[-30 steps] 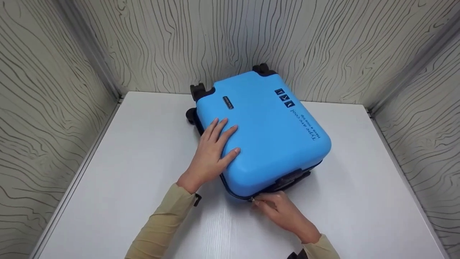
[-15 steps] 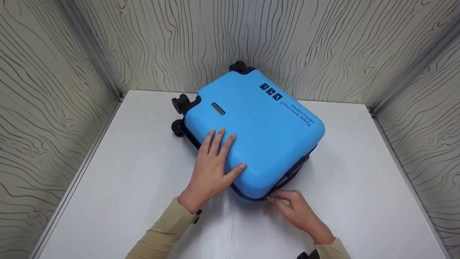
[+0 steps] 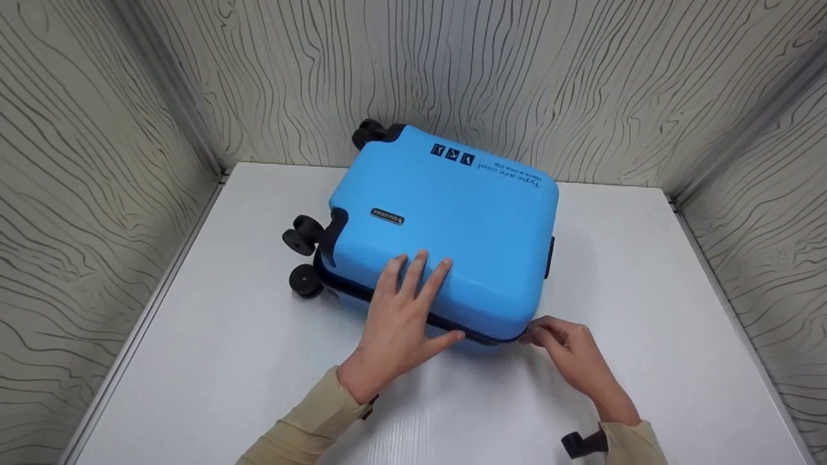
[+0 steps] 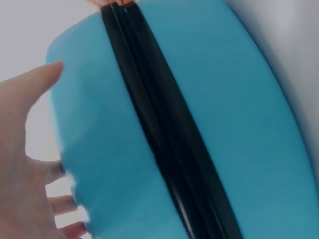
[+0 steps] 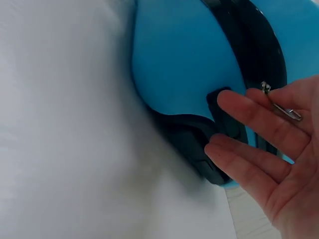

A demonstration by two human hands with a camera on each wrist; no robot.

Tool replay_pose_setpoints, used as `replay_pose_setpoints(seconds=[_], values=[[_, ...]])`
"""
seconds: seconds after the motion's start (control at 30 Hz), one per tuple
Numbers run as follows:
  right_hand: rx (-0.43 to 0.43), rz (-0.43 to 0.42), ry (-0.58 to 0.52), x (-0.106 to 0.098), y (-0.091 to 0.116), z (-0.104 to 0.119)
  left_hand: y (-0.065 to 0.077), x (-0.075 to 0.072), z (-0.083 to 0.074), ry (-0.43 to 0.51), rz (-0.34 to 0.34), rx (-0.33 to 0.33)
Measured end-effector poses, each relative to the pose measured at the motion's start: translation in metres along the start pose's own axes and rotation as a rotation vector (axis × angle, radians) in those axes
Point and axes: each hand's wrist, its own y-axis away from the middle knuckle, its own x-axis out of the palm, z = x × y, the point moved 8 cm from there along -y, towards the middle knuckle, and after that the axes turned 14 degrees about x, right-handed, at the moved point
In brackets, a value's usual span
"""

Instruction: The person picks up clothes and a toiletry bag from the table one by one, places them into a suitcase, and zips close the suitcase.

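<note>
A blue hard-shell suitcase (image 3: 465, 219) lies flat on the table, its wheels (image 3: 302, 236) toward the left. My left hand (image 3: 404, 323) rests with spread fingers on its near side, thumb by the black zipper band (image 4: 159, 119). At the near right corner, my right hand (image 3: 575, 358) pinches the metal zipper pull (image 5: 290, 113) between thumb and index finger. The other fingers of that hand extend past black fittings (image 5: 232, 122) on the suitcase's end, as the right wrist view shows. Fingertips at the pull are partly hidden in the head view.
The white table (image 3: 646, 290) extends on both sides of the suitcase. Wood-grain patterned walls (image 3: 581, 84) enclose it at the back, left and right. A black wrist mount (image 3: 585, 444) sits at the right sleeve.
The suitcase has turned counterclockwise, its wheeled end swinging left and nearer. My right hand has moved right with the zipper pull around the corner; my left hand stays on the suitcase, slightly lower.
</note>
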Motion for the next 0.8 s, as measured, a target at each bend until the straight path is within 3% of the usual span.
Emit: replay_pose_setpoints(seconds=[0.13, 0.37, 0.63, 0.8], values=[[0.053, -0.047, 0.025, -0.017, -0.011, -0.008, -0.009, 0.0, -0.007, -0.025, -0.018, 0.044], [0.057, -0.125, 0.091, -0.045, -0.035, -0.013, -0.033, 0.005, -0.008, -0.025, -0.055, 0.123], [0.048, -0.17, 0.12, -0.066, -0.061, -0.015, -0.065, 0.01, 0.005, 0.044, -0.106, 0.183], [0.085, -0.202, 0.118, -0.075, -0.079, -0.023, -0.081, 0.015, 0.015, 0.036, -0.078, 0.202]])
